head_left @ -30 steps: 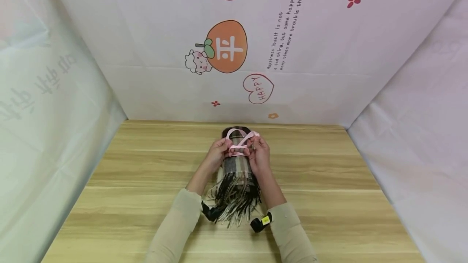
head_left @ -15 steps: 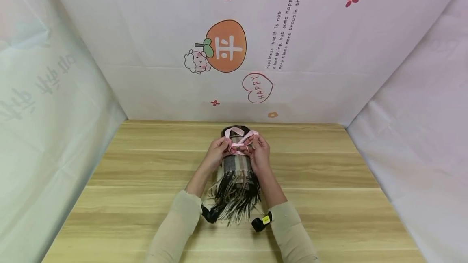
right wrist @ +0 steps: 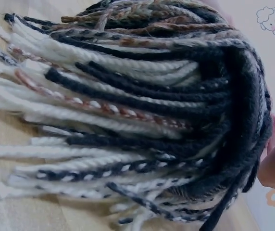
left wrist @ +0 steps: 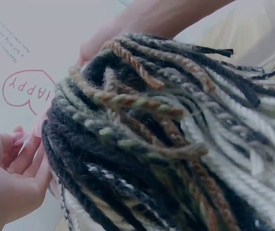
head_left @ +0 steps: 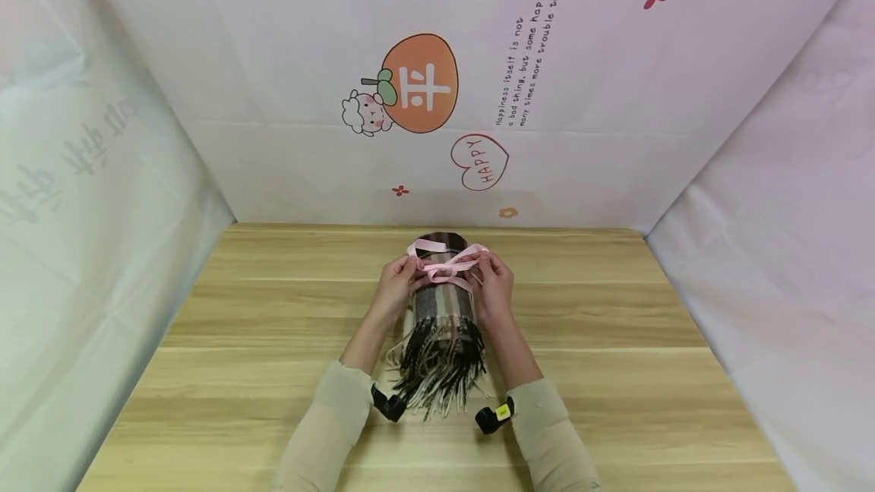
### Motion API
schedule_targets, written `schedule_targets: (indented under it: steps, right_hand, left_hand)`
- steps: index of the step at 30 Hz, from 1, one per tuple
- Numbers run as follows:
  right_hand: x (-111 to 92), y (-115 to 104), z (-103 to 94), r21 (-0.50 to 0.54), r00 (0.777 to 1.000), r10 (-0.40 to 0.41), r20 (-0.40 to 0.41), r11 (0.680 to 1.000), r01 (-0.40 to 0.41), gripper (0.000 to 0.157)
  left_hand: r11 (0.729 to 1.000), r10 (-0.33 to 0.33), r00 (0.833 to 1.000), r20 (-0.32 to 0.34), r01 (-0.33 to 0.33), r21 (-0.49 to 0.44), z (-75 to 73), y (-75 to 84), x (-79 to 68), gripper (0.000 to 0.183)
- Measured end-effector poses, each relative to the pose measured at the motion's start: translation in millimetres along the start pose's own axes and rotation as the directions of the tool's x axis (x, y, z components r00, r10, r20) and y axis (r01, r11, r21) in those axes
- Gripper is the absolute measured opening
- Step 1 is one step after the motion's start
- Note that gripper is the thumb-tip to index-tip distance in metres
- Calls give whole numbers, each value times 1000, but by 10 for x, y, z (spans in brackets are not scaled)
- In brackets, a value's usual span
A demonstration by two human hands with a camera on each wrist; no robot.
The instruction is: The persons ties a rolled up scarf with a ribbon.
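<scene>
A rolled plaid scarf point(head_left: 443, 302) in black, grey and beige lies on the table, its fringe point(left wrist: 142, 125) spread toward the person. Around its upper part runs a pink ribbon point(head_left: 447, 270), with loops and a crossing on top that look like a bow. At the roll's left side, the left hand point(head_left: 395, 287) pinches one part of the ribbon between thumb and fingers. On the right, the right hand point(head_left: 495, 287) pinches a loop of it. In the right wrist view the fringe covers most of that hand's work.
The wooden table point(head_left: 273, 370) meets a white printed backdrop point(head_left: 307, 173) just behind the scarf. White cloth walls stand at left and right. A black wrist camera point(head_left: 494, 419) with a yellow label sits at the right sleeve, another point(head_left: 390, 403) at the left.
The two hands have drawn apart sideways, pulling the pink ribbon outward; its centre has closed up into a tighter, bow-like shape. The scarf stays about where it was.
</scene>
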State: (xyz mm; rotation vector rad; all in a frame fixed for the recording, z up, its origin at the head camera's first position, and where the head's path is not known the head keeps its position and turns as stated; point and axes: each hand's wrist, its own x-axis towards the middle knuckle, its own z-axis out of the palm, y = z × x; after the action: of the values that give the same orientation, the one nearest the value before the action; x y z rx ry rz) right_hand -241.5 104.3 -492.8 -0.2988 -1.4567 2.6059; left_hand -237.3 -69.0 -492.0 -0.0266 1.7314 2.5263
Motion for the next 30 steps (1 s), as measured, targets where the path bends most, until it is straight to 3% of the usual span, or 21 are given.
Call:
schedule_targets:
  steps: [4, 7, 9, 12, 15, 18, 21, 26, 30]
  right_hand:
    - [-4, -3, -60, 21, 1000, 21, -15, 1000, -21, 22]
    - [13, -32, -152, 97, 997, 82, -8, 992, -81, 21]
    - [33, -66, -246, 176, 991, 137, -3, 975, -135, 20]
    - [53, -120, -421, 306, 973, 230, -12, 927, -216, 21]
    - [51, -150, -569, 366, 954, 299, -10, 889, -275, 24]
    - [52, -155, -614, 352, 946, 325, -6, 886, -302, 26]
    - [88, -147, -595, 299, 948, 315, -43, 910, -288, 27]
    - [186, -115, -587, 229, 943, 309, -120, 933, -277, 32]
    - [236, -86, -619, 182, 943, 310, -120, 941, -286, 32]
  left_hand:
    - [997, -42, 999, -25, 41, -69, -44, -13, -62, 28]
    - [981, -74, 996, -57, 63, -182, -125, -22, -95, 27]
    - [957, -100, 992, -81, 74, -280, -207, -37, -110, 30]
    - [896, -156, 982, -105, 96, -435, -346, -75, -144, 30]
    - [841, -220, 968, -122, 125, -527, -439, -120, -198, 24]
    - [805, -285, 944, -165, 142, -577, -467, -126, -226, 21]
    - [783, -326, 920, -216, 134, -607, -476, -84, -215, 26]
    - [779, -354, 891, -285, 112, -617, -503, -39, -179, 31]
    - [791, -365, 891, -272, 142, -596, -525, -85, -157, 30]
